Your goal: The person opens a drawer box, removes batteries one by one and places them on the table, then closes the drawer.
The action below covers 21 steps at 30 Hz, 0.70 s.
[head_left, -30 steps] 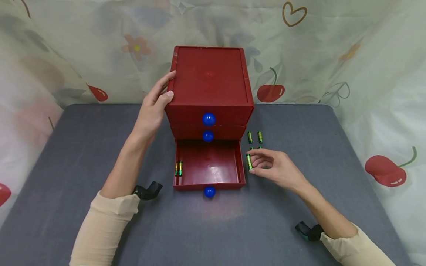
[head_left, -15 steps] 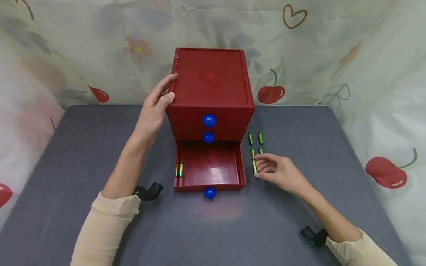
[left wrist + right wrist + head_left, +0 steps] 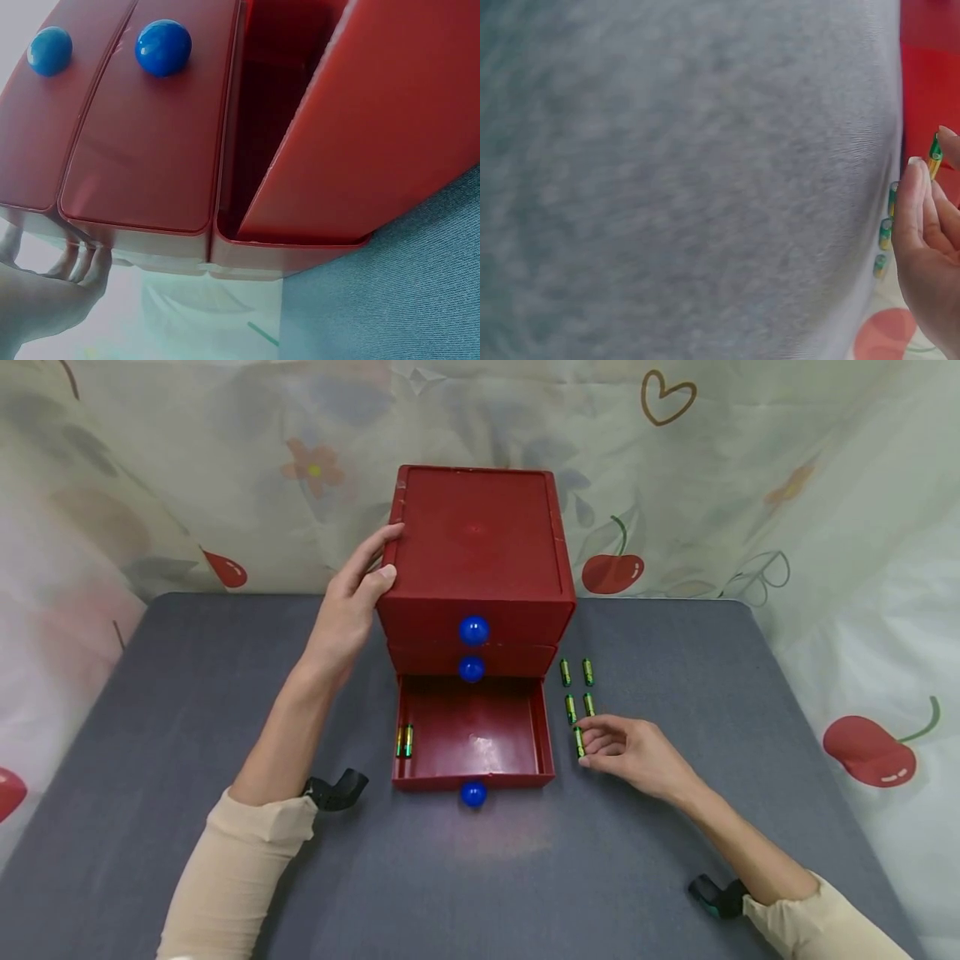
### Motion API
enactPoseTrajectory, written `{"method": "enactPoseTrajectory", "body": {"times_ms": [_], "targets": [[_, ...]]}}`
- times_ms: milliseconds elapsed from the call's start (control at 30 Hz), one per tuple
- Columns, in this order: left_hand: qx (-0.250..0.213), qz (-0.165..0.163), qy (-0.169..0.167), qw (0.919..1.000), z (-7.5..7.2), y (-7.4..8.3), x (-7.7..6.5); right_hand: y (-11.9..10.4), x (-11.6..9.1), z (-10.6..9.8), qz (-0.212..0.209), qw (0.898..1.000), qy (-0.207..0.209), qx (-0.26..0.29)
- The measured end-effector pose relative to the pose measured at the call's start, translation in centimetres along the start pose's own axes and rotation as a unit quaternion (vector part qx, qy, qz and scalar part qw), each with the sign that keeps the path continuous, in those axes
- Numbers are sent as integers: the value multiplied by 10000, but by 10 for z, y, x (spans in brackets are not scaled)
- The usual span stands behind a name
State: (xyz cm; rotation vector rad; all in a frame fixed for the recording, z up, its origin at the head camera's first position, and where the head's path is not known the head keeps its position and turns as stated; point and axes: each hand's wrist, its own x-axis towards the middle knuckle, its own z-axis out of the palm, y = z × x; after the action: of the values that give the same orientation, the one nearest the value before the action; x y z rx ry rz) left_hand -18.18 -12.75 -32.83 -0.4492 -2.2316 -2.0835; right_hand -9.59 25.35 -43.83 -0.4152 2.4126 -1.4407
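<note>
A red drawer cabinet [image 3: 480,539] with round blue knobs stands at the back of the table, its lowest drawer [image 3: 468,722] pulled out. My left hand [image 3: 351,610] rests against the cabinet's left side, thumb near the front corner; the left wrist view shows its fingers [image 3: 96,270] touching that side wall. Right of the drawer, my right hand [image 3: 637,756] pinches a green AA-like battery [image 3: 578,742] between thumb and fingers. The same held battery [image 3: 935,156] shows in the right wrist view. Two batteries [image 3: 408,741] stand side by side along the drawer's left wall.
Several more green batteries [image 3: 571,709] lie in two short columns on the grey table [image 3: 480,893], right of the cabinet. A patterned curtain [image 3: 262,485] hangs behind and on both sides. The drawer's blue knob [image 3: 473,794] sticks out toward me.
My right hand has moved right and slightly toward me with the battery, away from the drawer, uncovering more batteries on the table. The left hand stays on the cabinet.
</note>
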Motion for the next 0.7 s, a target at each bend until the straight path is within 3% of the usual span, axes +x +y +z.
{"method": "enactPoseTrajectory", "body": {"times_ms": [700], "targets": [[5, 53, -22, 10000, 3, -1, 1, 11, 4, 2, -149, 9964, 13, -835]]}}
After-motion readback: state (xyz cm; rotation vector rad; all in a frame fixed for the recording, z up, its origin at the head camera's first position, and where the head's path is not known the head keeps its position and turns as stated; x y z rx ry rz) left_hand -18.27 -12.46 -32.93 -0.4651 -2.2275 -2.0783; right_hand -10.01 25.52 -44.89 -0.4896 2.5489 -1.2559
